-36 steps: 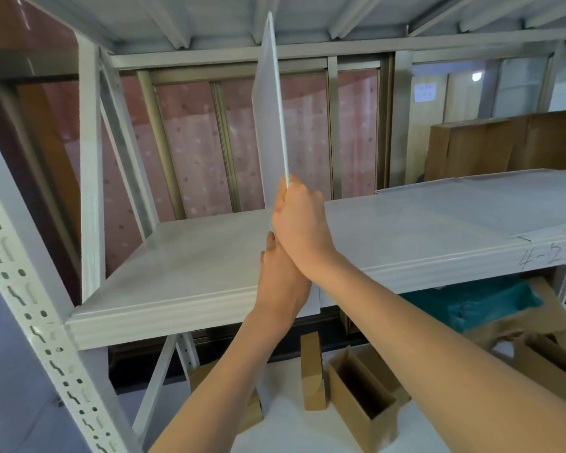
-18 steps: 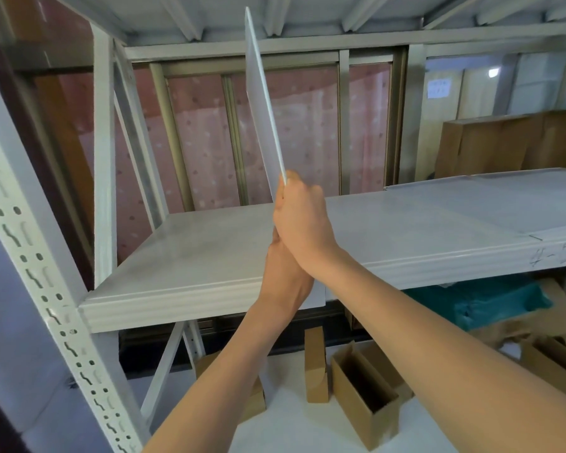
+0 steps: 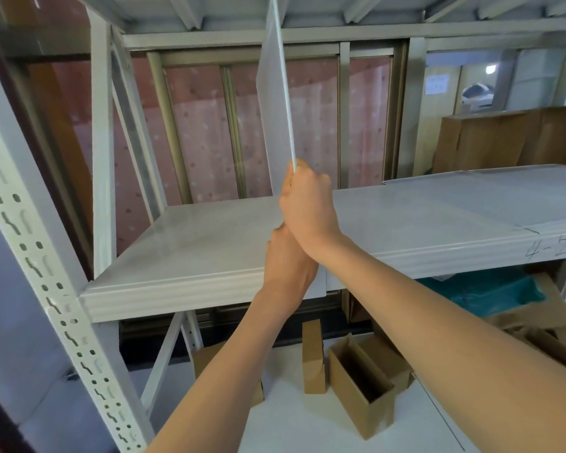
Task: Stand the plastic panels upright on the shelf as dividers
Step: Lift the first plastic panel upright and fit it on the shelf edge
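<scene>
A translucent white plastic panel [image 3: 273, 103] stands nearly upright, edge toward me, over the front of the white shelf [image 3: 190, 243]. Its top reaches the underside of the shelf above. My right hand [image 3: 307, 204] grips its near edge at mid height. My left hand [image 3: 288, 266] holds the same edge just below, at the shelf's front lip. The panel's lower corner [image 3: 317, 282] hangs in front of the shelf edge. More flat plastic panels [image 3: 477, 194] lie on the shelf to the right.
A perforated white upright [image 3: 46, 282] stands at the left with a diagonal brace behind it. Open cardboard boxes [image 3: 360, 384] sit on the lower level. Large cartons [image 3: 504, 138] stand at the back right. The shelf edge is marked "4-2" [image 3: 546, 250].
The panel has swung from leaning left to nearly vertical, its top now against the shelf above. Both hands kept their grip and rose slightly; my view shifted right.
</scene>
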Action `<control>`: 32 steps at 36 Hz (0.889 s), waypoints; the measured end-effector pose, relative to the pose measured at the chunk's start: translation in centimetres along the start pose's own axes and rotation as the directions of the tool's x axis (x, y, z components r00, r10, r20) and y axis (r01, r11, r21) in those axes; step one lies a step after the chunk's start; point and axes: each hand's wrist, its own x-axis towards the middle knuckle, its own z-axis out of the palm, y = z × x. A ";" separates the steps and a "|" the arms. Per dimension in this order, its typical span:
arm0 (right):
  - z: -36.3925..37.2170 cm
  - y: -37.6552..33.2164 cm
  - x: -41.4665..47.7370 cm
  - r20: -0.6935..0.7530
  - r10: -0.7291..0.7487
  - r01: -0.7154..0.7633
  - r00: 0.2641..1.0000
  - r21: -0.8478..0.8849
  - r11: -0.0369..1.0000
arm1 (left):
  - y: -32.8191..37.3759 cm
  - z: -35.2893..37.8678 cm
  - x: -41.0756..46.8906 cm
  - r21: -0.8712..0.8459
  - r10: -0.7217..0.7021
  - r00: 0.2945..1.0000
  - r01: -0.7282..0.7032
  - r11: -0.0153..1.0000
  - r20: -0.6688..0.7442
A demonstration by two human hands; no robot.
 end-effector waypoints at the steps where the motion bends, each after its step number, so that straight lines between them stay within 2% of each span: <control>1: 0.0 0.1 0.1 -0.011 0.008 -0.008 1.000 0.006 1.000 | 0.0 0.1 0.1 0.055 0.013 1.000 -0.014 0.998 0.012; 6: -0.1 0.1 0.0 -0.027 0.022 -0.022 0.999 0.002 1.000 | 0.2 -0.2 0.1 0.085 0.025 0.999 -0.027 0.996 0.027; 9: -0.2 -0.1 0.0 -0.014 0.021 -0.021 1.000 -0.021 1.000 | -0.1 -0.1 0.3 0.162 0.077 0.996 -0.081 0.984 0.035; 32: -0.2 0.1 -0.3 -0.025 0.033 -0.033 0.999 0.029 0.999 | -0.1 0.0 0.1 0.215 0.178 0.983 -0.183 0.959 0.045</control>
